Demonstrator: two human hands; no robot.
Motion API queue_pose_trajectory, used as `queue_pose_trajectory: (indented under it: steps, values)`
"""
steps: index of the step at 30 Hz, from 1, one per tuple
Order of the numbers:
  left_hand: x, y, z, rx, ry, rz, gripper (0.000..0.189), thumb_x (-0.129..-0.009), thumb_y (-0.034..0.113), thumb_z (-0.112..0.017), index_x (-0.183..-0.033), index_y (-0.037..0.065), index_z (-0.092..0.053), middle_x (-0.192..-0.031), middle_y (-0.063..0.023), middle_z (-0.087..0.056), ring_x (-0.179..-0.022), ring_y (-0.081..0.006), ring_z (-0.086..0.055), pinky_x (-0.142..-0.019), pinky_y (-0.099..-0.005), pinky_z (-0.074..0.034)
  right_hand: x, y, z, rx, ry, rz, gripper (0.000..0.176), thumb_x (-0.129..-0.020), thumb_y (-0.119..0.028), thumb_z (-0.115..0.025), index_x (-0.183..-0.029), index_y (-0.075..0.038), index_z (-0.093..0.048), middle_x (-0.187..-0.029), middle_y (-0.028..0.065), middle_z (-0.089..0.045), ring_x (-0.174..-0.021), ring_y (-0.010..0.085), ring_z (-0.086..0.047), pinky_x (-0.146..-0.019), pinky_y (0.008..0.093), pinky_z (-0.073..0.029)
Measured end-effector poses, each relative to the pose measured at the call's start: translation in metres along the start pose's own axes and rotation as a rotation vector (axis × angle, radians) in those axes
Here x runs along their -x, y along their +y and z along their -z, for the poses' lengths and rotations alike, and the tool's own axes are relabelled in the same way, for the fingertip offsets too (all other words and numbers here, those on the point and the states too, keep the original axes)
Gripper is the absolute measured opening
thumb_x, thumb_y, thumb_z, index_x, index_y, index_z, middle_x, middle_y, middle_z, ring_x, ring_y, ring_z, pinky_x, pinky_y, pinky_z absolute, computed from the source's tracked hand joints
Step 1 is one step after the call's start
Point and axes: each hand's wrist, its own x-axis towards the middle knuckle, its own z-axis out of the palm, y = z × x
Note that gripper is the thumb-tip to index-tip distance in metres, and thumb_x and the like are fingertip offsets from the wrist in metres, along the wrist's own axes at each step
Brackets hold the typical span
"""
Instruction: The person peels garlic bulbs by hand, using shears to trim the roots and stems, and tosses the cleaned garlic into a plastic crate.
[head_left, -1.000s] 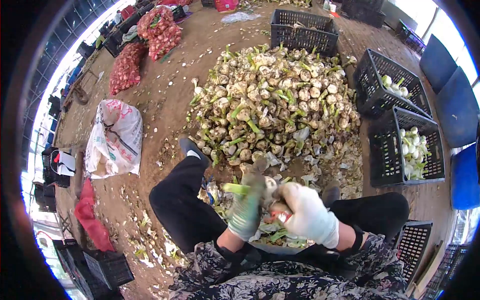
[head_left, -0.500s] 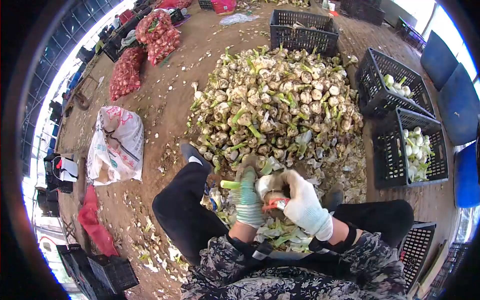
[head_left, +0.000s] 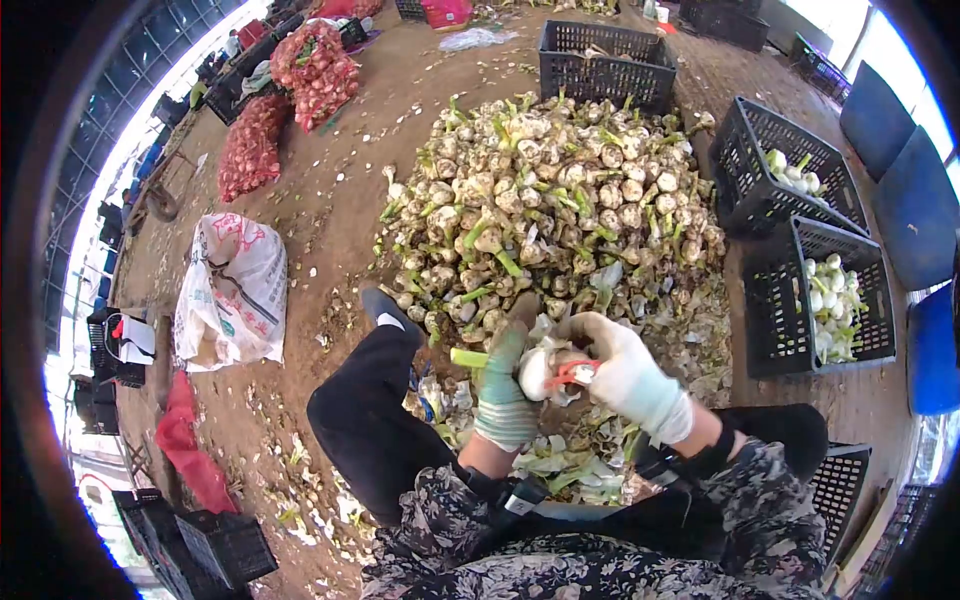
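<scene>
The right gloved hand [head_left: 635, 378] has shifted slightly right, exposing more of the round white bulb [head_left: 535, 375]; its smooth side now shows. The left hand, in a soiled green-and-white striped glove [head_left: 503, 400], grips the bulb, fingers pointing far, green stalk [head_left: 468, 357] jutting left. The right, fingers curled, clasps a small red-handled tool [head_left: 575, 372] beside it, near the heap [head_left: 560, 200].

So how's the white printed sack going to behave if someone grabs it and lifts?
Probably floppy: the white printed sack is creased and slumped on the dirt floor. I'd expect it to sag from the grip rather than hold shape. Rolling seems unlikely given that uneven, folded form. Weight's a guess; I can't make out its contents.
</scene>
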Motion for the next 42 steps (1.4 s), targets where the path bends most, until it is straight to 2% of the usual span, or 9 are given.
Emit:
queue_pose_trajectory:
  steps: [6,8,10,14,23,26,29,35,42]
  values:
    - [-0.016,-0.002,0.029,0.011,0.103,0.205,0.026,-0.085,0.019,-0.054,-0.106,0.005,-0.054,-0.087,-0.0084,-0.062,-0.079,-0.019,-0.061,-0.067,-0.0288,-0.052,0.0,-0.019,-0.004,0.469,0.136,0.345,0.022,-0.068,-0.003,-0.055,-0.09,-0.002,-0.058,-0.082,0.016,-0.059,-0.076,0.0338,-0.057,-0.069,0.0351,-0.047]
    - [-0.009,0.011,0.013,0.173,-0.017,-0.017,0.023,-0.085,0.018,-0.052,-0.102,0.004,-0.055,-0.084,-0.009,-0.062,-0.076,-0.0192,-0.061,-0.065,-0.0292,-0.052,-0.008,0.015,0.022,0.454,0.307,-0.066,0.022,-0.073,-0.008,-0.055,-0.094,-0.004,-0.059,-0.084,0.0172,-0.061,-0.078,0.0326,-0.059,-0.069,0.0348,-0.047]
    - [-0.009,0.02,0.009,0.029,-0.011,-0.104,0.022,-0.084,0.018,-0.052,-0.1,0.003,-0.056,-0.084,-0.009,-0.062,-0.075,-0.0194,-0.061,-0.067,-0.0296,-0.051,0.001,0.019,0.034,0.63,-0.114,-0.287,0.026,-0.077,-0.016,-0.056,-0.1,-0.003,-0.058,-0.085,0.0188,-0.061,-0.079,0.0313,-0.06,-0.072,0.0328,-0.047]
    - [-0.01,0.016,0.014,-0.025,-0.051,-0.086,0.022,-0.082,0.015,-0.056,-0.102,0.007,-0.056,-0.085,-0.0053,-0.059,-0.076,-0.0136,-0.059,-0.065,-0.0245,-0.05,0.001,-0.007,0.006,-0.092,0.054,0.059,0.046,-0.072,-0.024,-0.068,-0.108,0.0,-0.052,-0.1,0.0193,-0.057,-0.089,0.0336,-0.057,-0.081,0.0333,-0.045]
    - [-0.015,0.012,0.016,0.021,0.086,-0.043,0.031,-0.085,0.023,-0.055,-0.112,0.007,-0.053,-0.084,-0.0041,-0.059,-0.072,-0.0171,-0.058,-0.065,-0.0299,-0.051,-0.003,-0.028,-0.029,0.419,0.118,0.36,0.024,-0.068,-0.008,-0.065,-0.09,-0.003,-0.057,-0.083,0.0147,-0.056,-0.077,0.0335,-0.057,-0.068,0.036,-0.047]
    - [-0.025,0.015,0.031,0.329,-0.099,0.023,0.034,-0.085,0.018,-0.051,-0.115,0.005,-0.053,-0.107,-0.012,-0.059,-0.094,-0.0228,-0.058,-0.082,-0.0413,-0.047,-0.022,0.07,0.003,0.276,0.349,-0.138,0.024,-0.073,-0.013,-0.06,-0.094,-0.001,-0.06,-0.086,0.0181,-0.061,-0.081,0.0301,-0.06,-0.071,0.0332,-0.048]
    - [-0.029,0.027,0.019,0.328,-0.174,-0.037,0.044,-0.083,0.018,-0.053,-0.124,0.004,-0.046,-0.116,-0.0105,-0.055,-0.106,-0.0241,-0.052,-0.086,-0.0365,-0.047,-0.009,0.06,0.013,0.911,-0.206,-0.426,0.043,-0.08,-0.037,-0.054,-0.103,-0.001,-0.057,-0.096,0.0206,-0.06,-0.093,0.034,-0.057,-0.081,0.0382,-0.045]
    - [-0.036,0.011,0.016,0.204,-0.155,-0.103,0.046,-0.085,0.019,-0.05,-0.128,0.005,-0.041,-0.112,-0.0096,-0.056,-0.097,-0.0229,-0.057,-0.078,-0.034,-0.05,-0.024,0.0,-0.004,-0.162,-0.01,-0.032,0.053,-0.078,-0.024,-0.065,-0.119,0.001,-0.043,-0.106,0.015,-0.056,-0.102,0.0183,-0.053,-0.087,0.0308,-0.041]
    - [-0.038,0.001,0.052,0.156,-0.149,-0.079,0.043,-0.085,0.016,-0.051,-0.126,0.009,-0.042,-0.116,-0.0062,-0.053,-0.096,-0.0186,-0.055,-0.081,-0.0321,-0.047,-0.014,-0.027,-0.03,0.408,0.14,0.003,0.054,-0.064,-0.029,-0.075,-0.102,0.0,-0.049,-0.094,0.0184,-0.057,-0.086,0.0318,-0.058,-0.073,0.0355,-0.046]
